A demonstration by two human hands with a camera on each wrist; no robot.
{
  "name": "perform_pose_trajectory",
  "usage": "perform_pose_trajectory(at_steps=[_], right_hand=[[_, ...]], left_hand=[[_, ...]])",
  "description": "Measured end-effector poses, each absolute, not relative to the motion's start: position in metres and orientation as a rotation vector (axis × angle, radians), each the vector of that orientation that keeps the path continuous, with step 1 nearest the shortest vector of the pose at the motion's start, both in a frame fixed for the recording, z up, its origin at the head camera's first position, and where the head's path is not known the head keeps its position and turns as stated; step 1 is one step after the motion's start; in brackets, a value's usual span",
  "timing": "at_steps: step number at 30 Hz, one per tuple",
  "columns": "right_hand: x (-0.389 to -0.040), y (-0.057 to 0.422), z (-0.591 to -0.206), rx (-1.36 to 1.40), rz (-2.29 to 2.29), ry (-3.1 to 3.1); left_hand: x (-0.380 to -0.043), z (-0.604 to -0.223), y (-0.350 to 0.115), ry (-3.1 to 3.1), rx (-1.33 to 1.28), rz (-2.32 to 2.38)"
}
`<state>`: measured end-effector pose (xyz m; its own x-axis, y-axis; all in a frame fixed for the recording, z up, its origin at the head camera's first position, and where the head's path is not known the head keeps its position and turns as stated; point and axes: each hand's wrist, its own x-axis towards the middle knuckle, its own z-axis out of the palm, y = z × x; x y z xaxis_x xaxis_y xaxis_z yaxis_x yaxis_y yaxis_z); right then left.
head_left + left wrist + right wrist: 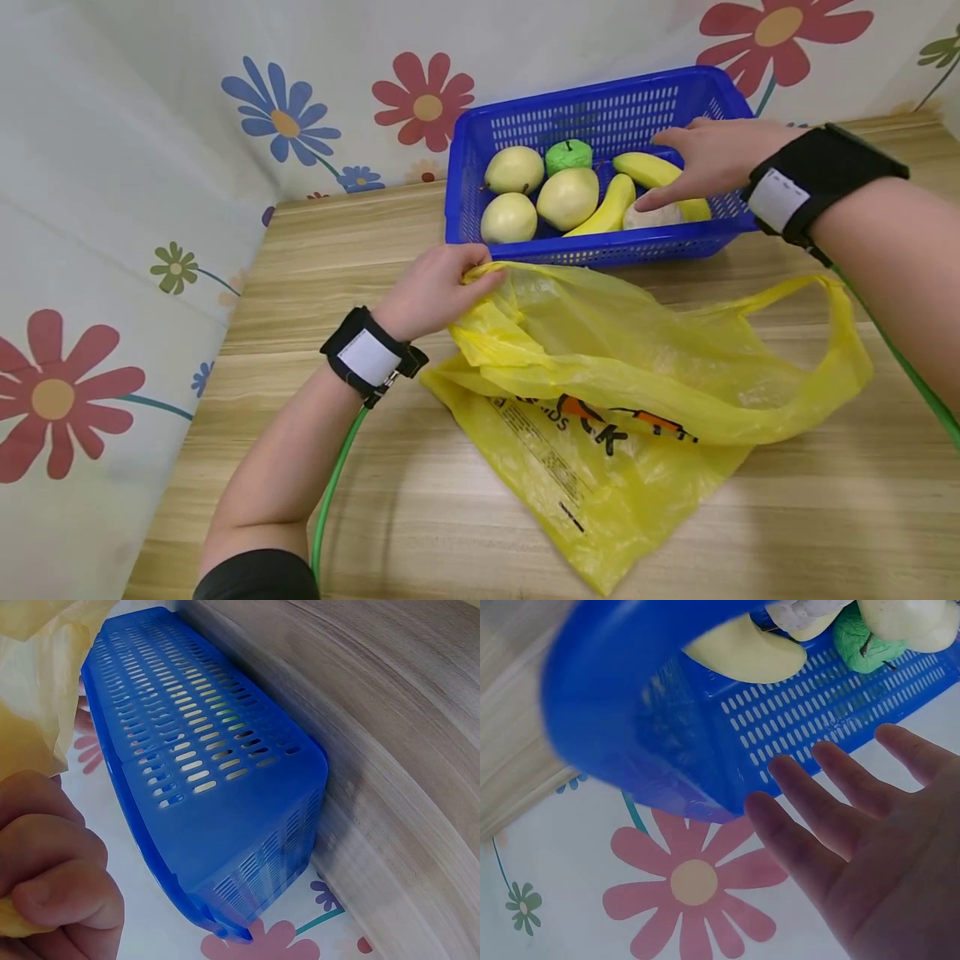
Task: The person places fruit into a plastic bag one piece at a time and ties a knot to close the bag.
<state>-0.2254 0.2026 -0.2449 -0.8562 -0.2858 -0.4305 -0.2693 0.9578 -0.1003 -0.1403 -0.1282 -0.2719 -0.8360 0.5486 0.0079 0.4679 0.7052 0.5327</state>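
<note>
My left hand [442,292] grips the top edge of a yellow plastic bag [585,500] between curled fingers and thumb. The bag lies loosely spread on the table, its mouth partly raised and a handle loop at the right. Over the right end of a blue basket [525,253] reaches my right hand [716,158], fingers spread. Its thumb overlaps a whitish round thing [656,217] in the head view. Two bananas [611,208] lie beside that thing. Farther left sit three pale yellow fruits [567,200] and a bright green fruit [567,157] with a dark stem.
The basket stands at the back of a wooden table [337,517], against a white flower-patterned cloth [352,50]. In the right wrist view, the basket's end wall [675,757] is close to the fingers. Green cables [330,492] run from both wristbands.
</note>
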Motion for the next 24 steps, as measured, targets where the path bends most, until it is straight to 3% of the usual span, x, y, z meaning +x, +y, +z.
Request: perform_pose_trajectory(at_steps=[11,24], right_hand=[[-0.247,0.179,-0.281,-0.451,-0.107,2.500],[-0.249,0.177,-0.289,-0.438,-0.140,2.533]], left_hand=[[-0.141,-0.274,-0.128,2.755,0.853,0.816],[-0.142,-0.277,-0.126,2.769,0.862,0.802]])
